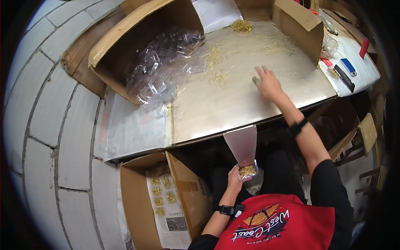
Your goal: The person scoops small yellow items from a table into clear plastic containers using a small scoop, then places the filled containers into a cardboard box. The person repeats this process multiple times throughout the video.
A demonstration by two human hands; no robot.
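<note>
My left hand (pixel 233 180) is closed round a small clear plastic box (pixel 248 171) filled with thin gold-coloured pin-like pieces. The box is held at the lower end of a grey metal chute (pixel 242 143), which slopes down from the table's front edge. Over the metal tabletop (pixel 233 112), my right hand (pixel 269 84) reaches forward with its fingers apart and nothing in them. Something greyish shows at its thumb. Loose gold pieces (pixel 218 76) lie scattered just beyond that hand, and a denser heap (pixel 241 26) sits at the back.
A tipped cardboard box (pixel 100 52) spills clear plastic boxes (pixel 156 75) at left. Below, another carton (pixel 137 221) holds several filled boxes (pixel 158 191) on newspaper. At right are a cardboard flap (pixel 298 31), a blue object (pixel 348 66) and a black-handled tool (pixel 344 78).
</note>
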